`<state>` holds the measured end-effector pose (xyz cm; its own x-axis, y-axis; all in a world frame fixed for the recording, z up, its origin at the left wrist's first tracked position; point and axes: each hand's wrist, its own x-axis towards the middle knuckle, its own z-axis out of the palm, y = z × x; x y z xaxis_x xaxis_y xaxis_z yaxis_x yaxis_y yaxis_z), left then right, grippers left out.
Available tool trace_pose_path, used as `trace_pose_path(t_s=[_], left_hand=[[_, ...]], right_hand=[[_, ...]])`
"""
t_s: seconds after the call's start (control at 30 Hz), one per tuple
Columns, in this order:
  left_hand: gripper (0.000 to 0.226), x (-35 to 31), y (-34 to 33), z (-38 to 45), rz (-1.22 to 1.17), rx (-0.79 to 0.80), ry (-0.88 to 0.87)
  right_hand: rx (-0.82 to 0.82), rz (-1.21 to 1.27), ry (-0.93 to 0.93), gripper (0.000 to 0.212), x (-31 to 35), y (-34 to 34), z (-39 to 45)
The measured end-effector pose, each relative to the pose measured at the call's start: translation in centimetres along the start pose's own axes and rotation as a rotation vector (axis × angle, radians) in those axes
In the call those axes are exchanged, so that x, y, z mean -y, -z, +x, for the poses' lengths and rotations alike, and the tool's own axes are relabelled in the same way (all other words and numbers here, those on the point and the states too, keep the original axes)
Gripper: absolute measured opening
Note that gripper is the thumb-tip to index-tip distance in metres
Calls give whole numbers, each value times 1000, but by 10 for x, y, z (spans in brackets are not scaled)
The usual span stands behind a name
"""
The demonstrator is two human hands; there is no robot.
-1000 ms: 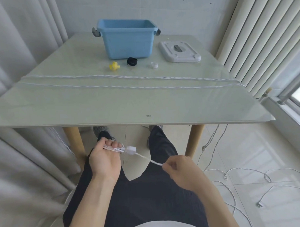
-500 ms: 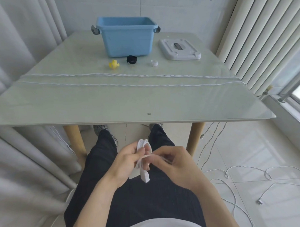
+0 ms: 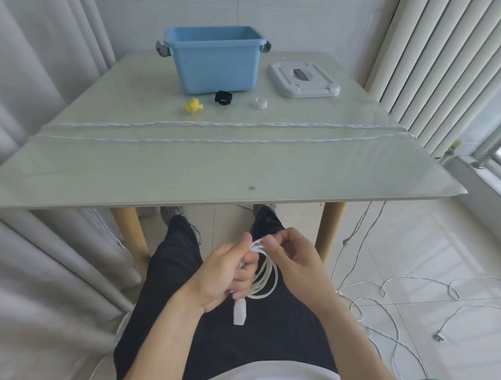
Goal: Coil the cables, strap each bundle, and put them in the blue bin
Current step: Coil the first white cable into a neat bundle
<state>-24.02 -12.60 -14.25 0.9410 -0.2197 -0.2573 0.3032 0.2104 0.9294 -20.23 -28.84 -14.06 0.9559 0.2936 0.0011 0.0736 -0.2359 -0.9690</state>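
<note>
Left hand (image 3: 224, 276) grips small white cable coil (image 3: 265, 270) over lap, near side of table (image 3: 186, 169); plug (image 3: 239, 312) hangs below fist. Right hand (image 3: 295, 259) pinches top of coil, hands close together. Blue bin (image 3: 215, 59) far centre on table; yellow (image 3: 194, 105), black (image 3: 223, 97), white straps (image 3: 260, 103) just in front. Two cables (image 3: 213, 131) stretched across table.

glass table (image 3: 186, 175); tiled floor (image 3: 416, 241); curtains (image 3: 27, 84)
</note>
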Motion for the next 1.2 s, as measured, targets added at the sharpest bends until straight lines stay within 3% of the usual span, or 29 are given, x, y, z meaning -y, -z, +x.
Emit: trace_pose_path(t_s=[0.1, 0.2, 0.37, 0.57, 0.73, 0.83, 0.9, 1.0, 1.2], left_hand=[[50, 0, 0, 1, -182, -143, 11], [46, 3, 0, 5, -367, -247, 36], [42, -4, -1, 6, -553, -116, 32], [36, -6, -7, 3, -622, -2, 35], [37, -7, -16, 10, -682, -92, 43], [36, -9, -16, 12, -738, -148, 26], [31, -10, -13, 11, -764, -174, -5], [28, -9, -8, 8, -731, -199, -84], [38, -2, -11, 7, -600, -215, -75]], right_hand=[[157, 156, -53, 42, 1, 1, 2], [242, 294, -93, 22, 5, 0, 0], [169, 521, -203, 32, 3, -8, 0], [292, 717, -231, 24, 2, -2, 5], [131, 916, -258, 19, -5, -14, 10], [49, 870, -192, 27, 0, -20, 10], [20, 694, -76, 32, 3, -20, 9], [26, 388, 103, 22, 5, -16, 7], [-44, 332, 71, 17, 0, -17, 7]])
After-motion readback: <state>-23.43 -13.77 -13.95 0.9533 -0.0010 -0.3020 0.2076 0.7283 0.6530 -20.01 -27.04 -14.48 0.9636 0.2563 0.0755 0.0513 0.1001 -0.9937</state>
